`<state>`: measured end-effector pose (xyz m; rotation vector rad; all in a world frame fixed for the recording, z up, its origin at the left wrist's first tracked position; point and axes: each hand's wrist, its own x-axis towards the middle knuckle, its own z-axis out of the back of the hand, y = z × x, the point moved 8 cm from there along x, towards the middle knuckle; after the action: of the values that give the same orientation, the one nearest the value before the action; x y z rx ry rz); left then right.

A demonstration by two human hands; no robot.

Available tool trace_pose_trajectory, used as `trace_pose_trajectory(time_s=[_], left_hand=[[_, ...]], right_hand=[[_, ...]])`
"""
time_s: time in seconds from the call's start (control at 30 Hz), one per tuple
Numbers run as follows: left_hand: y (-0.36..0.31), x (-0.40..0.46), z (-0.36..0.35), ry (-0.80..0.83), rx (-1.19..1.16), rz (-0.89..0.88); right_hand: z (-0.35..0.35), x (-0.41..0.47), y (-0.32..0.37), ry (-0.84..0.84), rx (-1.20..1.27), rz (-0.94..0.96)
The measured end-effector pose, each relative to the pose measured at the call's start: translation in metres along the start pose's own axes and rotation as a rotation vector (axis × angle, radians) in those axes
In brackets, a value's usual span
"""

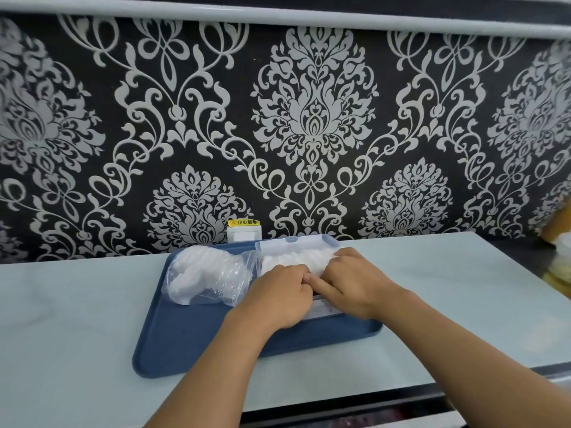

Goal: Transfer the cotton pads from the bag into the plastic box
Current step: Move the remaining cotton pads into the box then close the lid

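Observation:
A clear plastic bag (210,278) of white cotton pads lies on the left part of a blue tray (191,335). To its right stands the clear plastic box (293,245) with its lid tipped back, and a row of white cotton pads (296,259) fills it. My left hand (278,299) and my right hand (349,281) rest side by side over the box's front, fingers curled down onto the pads. The fingertips are hidden among the pads, so whether either hand grips any pads is unclear.
The tray sits on a pale tabletop (448,288) against a black-and-white patterned wall. A white wall socket (244,233) with a yellow label is right behind the box. Some yellowish items (559,251) lie at the far right edge.

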<state>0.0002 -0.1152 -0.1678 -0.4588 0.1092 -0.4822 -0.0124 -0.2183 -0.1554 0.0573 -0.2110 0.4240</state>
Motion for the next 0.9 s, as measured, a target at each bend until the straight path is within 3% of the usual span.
trace_pose_trajectory(time_s=[0.13, 0.27, 0.33, 0.4, 0.47, 0.53, 0.57, 0.63, 0.8, 0.9], left_hand=[[-0.004, -0.007, 0.021, -0.160, -0.200, -0.081], [-0.005, -0.061, 0.107, -0.818, -0.535, -0.308], [0.025, -0.093, 0.143, -1.121, -0.641, -0.308], [0.073, -0.109, 0.161, -1.278, -0.583, -0.101], [0.130, -0.106, 0.157, -1.169, -0.497, 0.281], [0.169, -0.092, 0.129, -0.802, -0.449, 0.575], [0.175, -0.084, 0.115, -0.632, -0.422, 0.592], [0.181, -0.075, 0.099, -0.488, -0.413, 0.542], [0.186, -0.071, 0.100, -0.499, -0.412, 0.444], [0.192, -0.067, 0.093, -0.461, -0.439, 0.448]], right_hand=[[0.021, 0.006, 0.008, -0.125, 0.195, -0.027], [0.081, 0.006, 0.039, -0.470, 0.343, -0.008], [0.077, 0.017, 0.067, -0.352, 0.492, 0.026], [0.043, 0.033, 0.095, -0.095, 0.466, 0.051], [0.013, 0.050, 0.113, 0.042, 0.401, 0.084], [0.004, 0.065, 0.112, 0.038, 0.397, 0.017], [0.005, 0.072, 0.104, 0.012, 0.412, -0.067], [0.006, 0.078, 0.085, -0.034, 0.415, -0.209], [-0.008, 0.079, 0.086, 0.114, 0.230, -0.251], [-0.006, 0.080, 0.092, 0.112, 0.355, -0.215]])
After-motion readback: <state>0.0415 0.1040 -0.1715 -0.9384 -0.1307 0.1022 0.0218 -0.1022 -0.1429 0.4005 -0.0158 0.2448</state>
